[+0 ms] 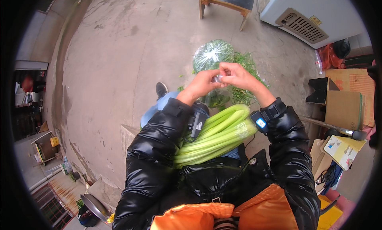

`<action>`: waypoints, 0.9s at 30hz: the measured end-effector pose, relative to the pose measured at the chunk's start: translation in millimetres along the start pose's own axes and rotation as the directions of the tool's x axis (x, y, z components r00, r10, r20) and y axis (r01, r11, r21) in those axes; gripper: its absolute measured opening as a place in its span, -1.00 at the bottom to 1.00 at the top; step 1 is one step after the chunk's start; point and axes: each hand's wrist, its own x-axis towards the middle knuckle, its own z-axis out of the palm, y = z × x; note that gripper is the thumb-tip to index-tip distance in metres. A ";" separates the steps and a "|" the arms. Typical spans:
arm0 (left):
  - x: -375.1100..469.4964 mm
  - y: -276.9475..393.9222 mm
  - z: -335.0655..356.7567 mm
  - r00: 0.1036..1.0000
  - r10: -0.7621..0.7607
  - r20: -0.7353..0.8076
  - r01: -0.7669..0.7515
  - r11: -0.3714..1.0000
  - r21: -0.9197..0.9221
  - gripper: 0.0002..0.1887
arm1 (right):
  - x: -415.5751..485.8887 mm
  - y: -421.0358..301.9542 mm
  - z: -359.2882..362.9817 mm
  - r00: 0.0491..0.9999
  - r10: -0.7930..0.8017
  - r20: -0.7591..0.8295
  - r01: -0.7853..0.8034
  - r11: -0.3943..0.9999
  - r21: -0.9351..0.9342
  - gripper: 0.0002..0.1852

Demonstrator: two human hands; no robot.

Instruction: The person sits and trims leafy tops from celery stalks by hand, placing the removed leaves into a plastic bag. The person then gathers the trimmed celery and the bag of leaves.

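My left hand [205, 82] and my right hand [238, 76] meet in front of me, fingertips pinched together. Between them is a small shiny piece of clear plastic film [217, 78], mostly covered by the fingers. Across my lap lies a bundle of celery stalks [215, 140], with clear film around its right end. Just beyond my hands, a round bundle of leafy greens in clear plastic [213, 54] rests on the floor. Loose thin green stems [247, 66] lie right of it. Darker greens [216, 99] show under my hands, partly hidden.
A low wooden bench [228, 0] and a white appliance with a vent [310, 12] stand ahead. Cardboard boxes [343, 109] and a metal-ended pole [328, 125] are at right. A metal basin [95, 206] sits at lower left, on the concrete floor's [104, 66] far side.
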 end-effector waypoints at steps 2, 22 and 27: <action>-0.4 -1.1 -2.9 0.996 -0.080 -0.046 0.078 0.996 -0.038 -0.77 | 9.8 2.6 -4.7 0.998 0.041 0.046 -0.044 0.997 0.065 -0.93; -8.2 -10.4 -41.6 0.904 0.011 -0.427 0.147 0.931 0.335 -0.80 | 156.7 221.3 -54.9 0.954 0.172 -0.245 -0.297 0.454 -0.840 -0.54; -2.3 -10.2 -42.8 0.887 0.002 -0.462 0.080 0.985 0.156 -0.79 | 164.1 220.9 -55.8 0.954 0.122 -0.273 -0.299 0.404 -0.865 -0.77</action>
